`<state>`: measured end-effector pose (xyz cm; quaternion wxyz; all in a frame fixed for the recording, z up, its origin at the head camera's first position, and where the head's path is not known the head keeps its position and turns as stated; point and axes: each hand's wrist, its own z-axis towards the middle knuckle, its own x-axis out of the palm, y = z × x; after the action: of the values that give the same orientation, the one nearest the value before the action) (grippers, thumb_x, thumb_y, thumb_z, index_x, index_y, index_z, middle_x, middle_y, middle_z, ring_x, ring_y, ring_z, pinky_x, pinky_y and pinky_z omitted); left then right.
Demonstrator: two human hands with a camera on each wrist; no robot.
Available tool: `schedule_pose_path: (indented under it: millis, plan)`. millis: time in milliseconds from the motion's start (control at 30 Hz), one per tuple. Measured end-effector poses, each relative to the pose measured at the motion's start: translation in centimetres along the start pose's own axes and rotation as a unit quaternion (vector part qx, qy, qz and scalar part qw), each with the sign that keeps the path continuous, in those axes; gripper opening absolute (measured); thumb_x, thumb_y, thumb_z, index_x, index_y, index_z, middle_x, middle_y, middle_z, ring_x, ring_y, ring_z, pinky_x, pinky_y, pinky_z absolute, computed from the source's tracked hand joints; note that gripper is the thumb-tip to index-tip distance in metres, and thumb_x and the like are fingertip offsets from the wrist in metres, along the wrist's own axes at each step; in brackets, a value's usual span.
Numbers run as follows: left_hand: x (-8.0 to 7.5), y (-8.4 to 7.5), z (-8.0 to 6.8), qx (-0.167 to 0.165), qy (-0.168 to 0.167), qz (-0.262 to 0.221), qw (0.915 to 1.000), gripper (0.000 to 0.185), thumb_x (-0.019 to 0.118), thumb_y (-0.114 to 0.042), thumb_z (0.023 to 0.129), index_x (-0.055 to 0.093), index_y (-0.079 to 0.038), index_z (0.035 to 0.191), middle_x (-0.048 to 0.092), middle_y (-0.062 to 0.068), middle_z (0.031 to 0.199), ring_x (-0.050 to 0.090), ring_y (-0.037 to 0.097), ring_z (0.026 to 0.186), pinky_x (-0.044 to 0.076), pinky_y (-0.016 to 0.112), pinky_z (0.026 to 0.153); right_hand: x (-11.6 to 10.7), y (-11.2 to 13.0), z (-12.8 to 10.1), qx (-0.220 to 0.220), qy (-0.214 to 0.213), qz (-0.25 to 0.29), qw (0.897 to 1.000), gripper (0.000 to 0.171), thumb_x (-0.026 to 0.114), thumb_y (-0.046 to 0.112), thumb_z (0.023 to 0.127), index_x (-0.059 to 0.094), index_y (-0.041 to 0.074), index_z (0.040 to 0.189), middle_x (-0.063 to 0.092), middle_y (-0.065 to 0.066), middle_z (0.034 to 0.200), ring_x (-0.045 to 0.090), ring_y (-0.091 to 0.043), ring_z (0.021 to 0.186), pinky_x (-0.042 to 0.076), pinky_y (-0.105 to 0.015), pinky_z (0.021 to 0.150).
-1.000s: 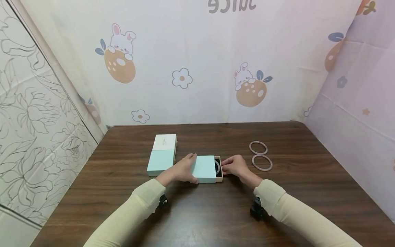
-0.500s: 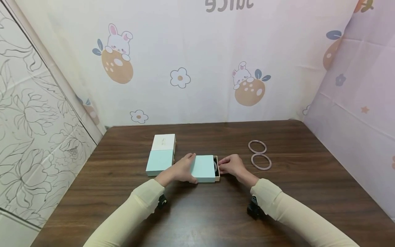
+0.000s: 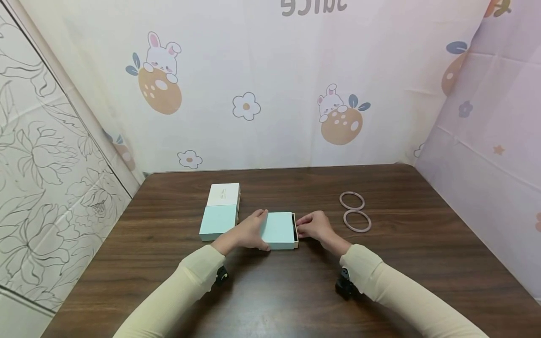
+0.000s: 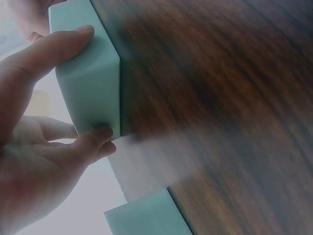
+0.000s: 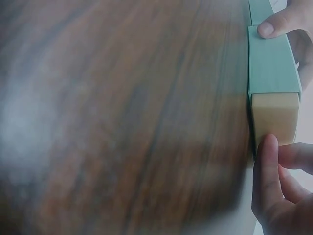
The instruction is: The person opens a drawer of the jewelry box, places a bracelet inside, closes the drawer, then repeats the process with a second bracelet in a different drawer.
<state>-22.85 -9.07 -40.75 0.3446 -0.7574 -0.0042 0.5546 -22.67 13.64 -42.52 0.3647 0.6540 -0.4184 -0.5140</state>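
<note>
Drawer box nearly closed; tan tray projects slightly from the mint sleeve.

On the bench [image 3: 380,272], the mint sleeve [image 3: 278,230] lies at centre, gripped at its left end by the left hand [image 3: 249,231], thumb and fingers curled round it. The right hand [image 3: 314,226] pinches the tan tray end [image 5: 274,115]. Remaining: seat the tray flush. Two more boxes [image 3: 220,221] lie left; two pink bangles [image 3: 355,213] lie unboxed at right.
</note>
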Motion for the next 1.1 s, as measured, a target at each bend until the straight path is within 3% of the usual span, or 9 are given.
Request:
schedule_pose_path:
  millis: [600, 800, 1100]
  plan:
    - [0.2, 0.0, -0.2, -0.006, 0.0, -0.002, 1.0, 0.109, 0.093, -0.019, 0.078, 0.027, 0.01, 0.16, 0.033, 0.03, 0.165, 0.047, 0.041, 0.145, 0.043, 0.051, 0.117, 0.6, 0.4, -0.3, -0.011, 0.013, 0.008, 1.0, 0.01, 0.066, -0.012, 0.091, 0.073, -0.016, 0.097, 0.076, -0.024, 0.09, 0.075, -0.015, 0.067, 0.063, -0.028, 0.067]
    - [0.2, 0.1, -0.2, -0.007, -0.003, -0.002, 1.0, 0.109, 0.093, -0.019, 0.078, 0.027, 0.01, 0.16, 0.033, 0.03, 0.165, 0.048, 0.039, 0.143, 0.043, 0.051, 0.116, 1.1, 0.3, -0.2, -0.004, -0.001, -0.005, 1.0, 0.014, 0.065, -0.011, 0.093, 0.073, -0.017, 0.103, 0.075, -0.029, 0.099, 0.075, -0.017, 0.071, 0.064, -0.031, 0.07]
    - [0.1, 0.1, -0.1, -0.002, 0.007, -0.02, 0.9998, 0.109, 0.089, -0.018, 0.082, 0.02, 0.011, 0.162, 0.021, 0.03, 0.17, 0.037, 0.04, 0.152, 0.039, 0.05, 0.12, 1.0, 0.3, -0.1, 0.001, 0.002, 0.011, 1.0, 0.017, 0.066, -0.009, 0.094, 0.071, -0.018, 0.107, 0.074, -0.032, 0.105, 0.075, -0.016, 0.071, 0.064, -0.031, 0.071]
